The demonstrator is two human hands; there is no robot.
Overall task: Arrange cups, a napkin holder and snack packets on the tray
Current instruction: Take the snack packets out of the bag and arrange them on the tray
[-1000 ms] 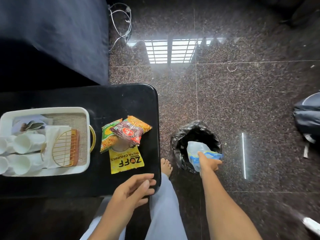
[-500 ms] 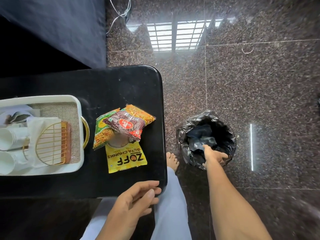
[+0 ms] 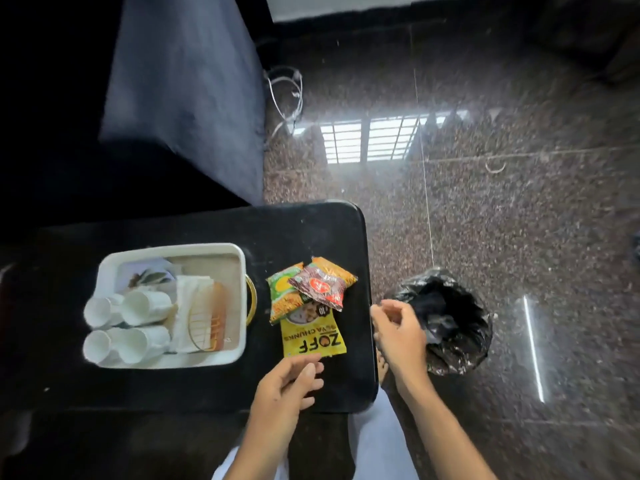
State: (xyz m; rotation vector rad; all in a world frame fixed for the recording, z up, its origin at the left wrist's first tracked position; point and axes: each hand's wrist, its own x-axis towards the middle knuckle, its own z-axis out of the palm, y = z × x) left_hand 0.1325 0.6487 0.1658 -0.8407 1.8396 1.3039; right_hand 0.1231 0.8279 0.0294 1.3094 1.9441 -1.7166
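A white tray (image 3: 239, 271) with a gold handle sits on the black table (image 3: 311, 230). In it lie several white cups (image 3: 138, 306) on their sides and a gold wire napkin holder (image 3: 204, 320) on white napkins. To the tray's right lies a pile of snack packets: a yellow one (image 3: 313, 341), a green one (image 3: 282, 292), a brown-red one (image 3: 320, 287) and an orange one (image 3: 337, 270). My left hand (image 3: 287, 386) hovers empty just below the yellow packet, fingers apart. Past the table's right edge, my right hand (image 3: 398, 327) is loosely curled and holds nothing.
A bin lined with a black bag (image 3: 453, 317) stands on the speckled dark floor right of the table. A dark blue sofa (image 3: 187, 98) is beyond the table, with white cables (image 3: 287, 95) beside it. My legs are below the table's near edge.
My right hand dropped the white-blue wrapper into the bin and has drawn back empty toward the table. My left hand moved up to the yellow packet. The view shifted.
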